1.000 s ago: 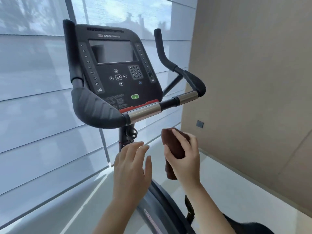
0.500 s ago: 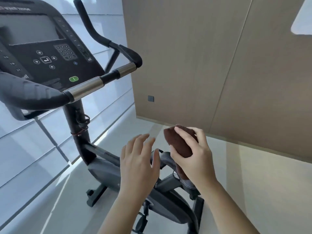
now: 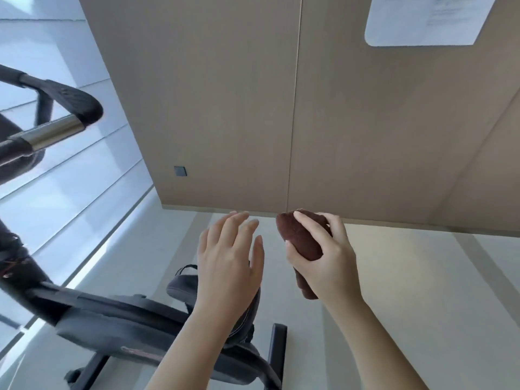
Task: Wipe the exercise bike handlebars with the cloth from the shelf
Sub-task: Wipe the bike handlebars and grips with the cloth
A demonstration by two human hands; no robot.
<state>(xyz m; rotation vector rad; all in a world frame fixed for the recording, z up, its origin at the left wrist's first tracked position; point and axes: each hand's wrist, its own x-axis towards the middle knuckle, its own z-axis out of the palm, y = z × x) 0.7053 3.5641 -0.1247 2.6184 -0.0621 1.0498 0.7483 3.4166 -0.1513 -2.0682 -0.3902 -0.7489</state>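
While the brown cloth (image 3: 302, 240) is gripped in the right hand (image 3: 323, 260), right of centre in the frame, its fingers (image 3: 312, 223) are curled round the bunched fabric with the thumb pressed on the near side. The cloth's long axis runs nearly upright, tilted from upper left to lower right. The handlebars (image 3: 56, 122) are seen at the far left edge, well apart from the cloth and up-left of it, the chrome bar slanting up to the right into a black padded end. The left hand (image 3: 228, 263) is held between the two, nearer the bars, fingers (image 3: 239, 223) apart and holding nothing. A dark padded part (image 3: 183, 285) below it is perhaps the saddle, being partly hidden. A pale floor (image 3: 422, 277), a beige panelled wall (image 3: 225, 108) and window blinds (image 3: 70, 192) are seen around.
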